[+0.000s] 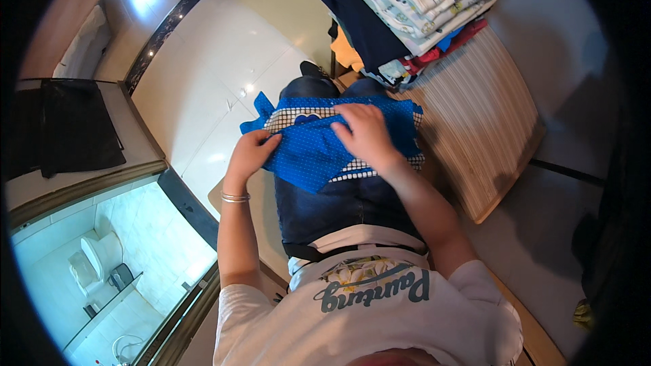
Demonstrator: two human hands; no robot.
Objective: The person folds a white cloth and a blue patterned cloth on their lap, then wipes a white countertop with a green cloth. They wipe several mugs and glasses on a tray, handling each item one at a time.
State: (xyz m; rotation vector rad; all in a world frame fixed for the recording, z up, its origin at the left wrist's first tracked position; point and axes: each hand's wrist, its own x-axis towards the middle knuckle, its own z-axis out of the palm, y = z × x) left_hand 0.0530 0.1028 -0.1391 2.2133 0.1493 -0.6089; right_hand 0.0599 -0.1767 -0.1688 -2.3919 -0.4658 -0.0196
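Observation:
Across my lap lies a blue garment (310, 155) with small white dots, partly folded over. Its black-and-white checked part (351, 175) shows along the near edge, and a lighter checked panel with a dark blue heart-like patch shows along the far side. My left hand (253, 151) pinches the garment's left edge between thumb and fingers. On top of the cloth, right of the middle, my right hand (365, 129) rests palm down with thumb and fingers apart. A blue tie or strap (263, 105) sticks out at the far left. My palms' undersides are hidden.
To my right stands a wood-grain table (483, 112), its corner close to my right forearm. A tall stack of folded clothes (417, 10) sits on its far end. Tiled floor (203, 86) stretches ahead on the left. A bathroom doorway with a toilet (101, 259) is at left.

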